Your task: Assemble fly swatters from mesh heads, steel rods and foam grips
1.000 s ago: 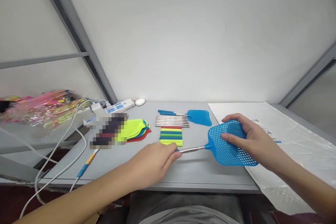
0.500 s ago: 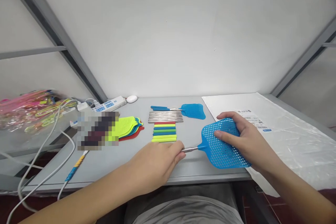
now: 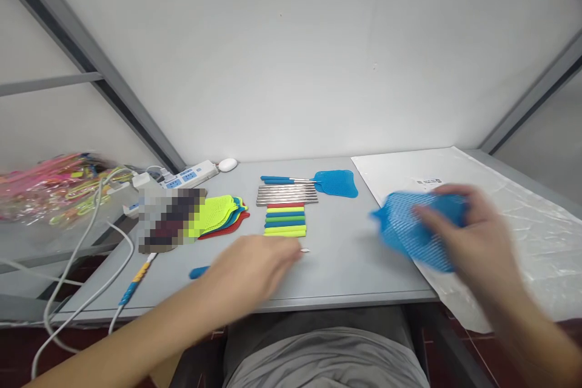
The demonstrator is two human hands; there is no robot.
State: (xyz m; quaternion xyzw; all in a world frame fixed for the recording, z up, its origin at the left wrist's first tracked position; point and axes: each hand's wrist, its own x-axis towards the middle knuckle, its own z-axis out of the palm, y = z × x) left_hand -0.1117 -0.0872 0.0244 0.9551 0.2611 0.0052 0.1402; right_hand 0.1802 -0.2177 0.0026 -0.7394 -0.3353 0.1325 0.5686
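Observation:
My left hand (image 3: 259,264) is closed around a fly swatter handle; its blue grip (image 3: 199,271) sticks out on the left and a short metal tip (image 3: 305,250) on the right. The rest of the rod is hidden by the hand. Blurred by motion, my right hand (image 3: 475,236) pinches a blue mesh fly swatter head (image 3: 413,230) between thumb and fingers, apart from the rod. Behind the hands lie colored grip sleeves (image 3: 285,219), a row of metal rods (image 3: 287,194) and blue fly swatters (image 3: 336,183) with handles attached.
Yellow, blue and red swatter heads (image 3: 220,215) are stacked at the left, beside a pixelated dark object (image 3: 173,221). A power strip (image 3: 191,174), white cables (image 3: 97,206) and a bag of colorful items (image 3: 59,194) are farther left. White plastic packaging (image 3: 513,218) covers the table's right side.
The swatter head has come off the rod's tip. My right hand has moved right with the head, while my left has shifted slightly left with the rod.

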